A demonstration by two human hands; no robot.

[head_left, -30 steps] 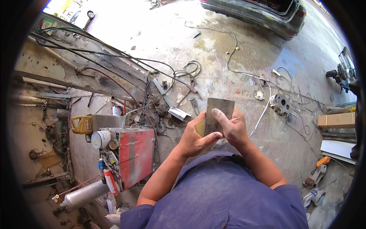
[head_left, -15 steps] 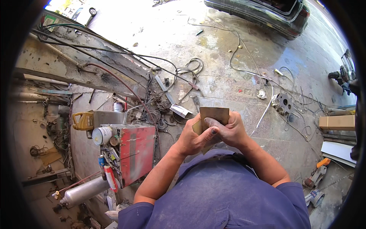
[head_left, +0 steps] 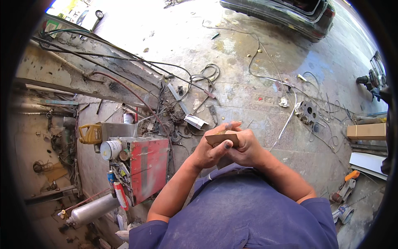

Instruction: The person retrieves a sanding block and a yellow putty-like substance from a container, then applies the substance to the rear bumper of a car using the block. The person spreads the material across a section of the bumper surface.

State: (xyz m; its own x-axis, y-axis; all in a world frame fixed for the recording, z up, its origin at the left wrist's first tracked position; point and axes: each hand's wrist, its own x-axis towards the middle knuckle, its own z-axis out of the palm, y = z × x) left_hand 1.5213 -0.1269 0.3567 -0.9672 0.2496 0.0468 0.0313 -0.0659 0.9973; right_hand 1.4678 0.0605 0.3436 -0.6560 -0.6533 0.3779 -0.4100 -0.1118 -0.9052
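A thin grey-brown sheet (head_left: 218, 137) is folded or bunched between my two hands just above my belly. My left hand (head_left: 206, 152) grips it with the thumb bent across the front, fingertips showing above it. My right hand (head_left: 246, 150) is closed around the same sheet from the other side, its fingers pressed in near my left thumb. Much of the sheet is hidden by my fingers.
A red cabinet (head_left: 149, 170) with cans and a jug (head_left: 89, 133) stands left, near a steel cylinder (head_left: 93, 209). Hoses, cables and a metal part (head_left: 306, 112) lie on the floor ahead. A dark car (head_left: 282, 16) is beyond, a cardboard box (head_left: 365, 132) to the right.
The sheet's broad upright face has dropped and now appears bent or tilted between my hands. My left fingers have risen over its top, and my hands are closed more tightly together.
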